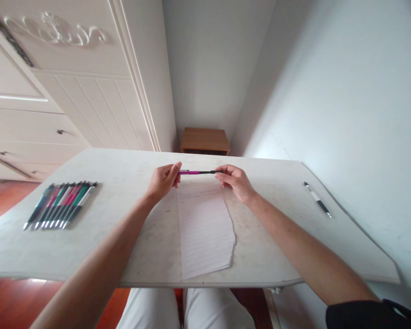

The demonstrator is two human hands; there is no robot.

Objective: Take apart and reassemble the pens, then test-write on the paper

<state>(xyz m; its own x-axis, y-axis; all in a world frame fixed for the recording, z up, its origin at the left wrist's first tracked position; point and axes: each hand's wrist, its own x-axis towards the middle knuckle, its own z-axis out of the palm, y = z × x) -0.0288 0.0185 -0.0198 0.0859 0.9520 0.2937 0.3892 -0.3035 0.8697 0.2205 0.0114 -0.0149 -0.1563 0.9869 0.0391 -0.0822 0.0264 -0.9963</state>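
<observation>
A magenta and black pen (pixel 192 172) is held level between my two hands, above the far edge of a lined paper sheet (pixel 205 233). My left hand (pixel 163 181) is closed around its magenta end, where a dark clip shows. The thumb and fingers of my right hand (pixel 237 181) pinch the black end. A thin black stretch joins the two parts; whether they are screwed together or apart I cannot tell. The sheet has a torn right edge and faint writing along its top.
Several pens (pixel 61 205) in mixed colours lie in a row at the left of the white table (pixel 137 260). A white and black pen (pixel 317 199) lies alone on the right. Beyond the table are a wooden stand (pixel 205 138), a cream cabinet (pixel 99 105) and walls.
</observation>
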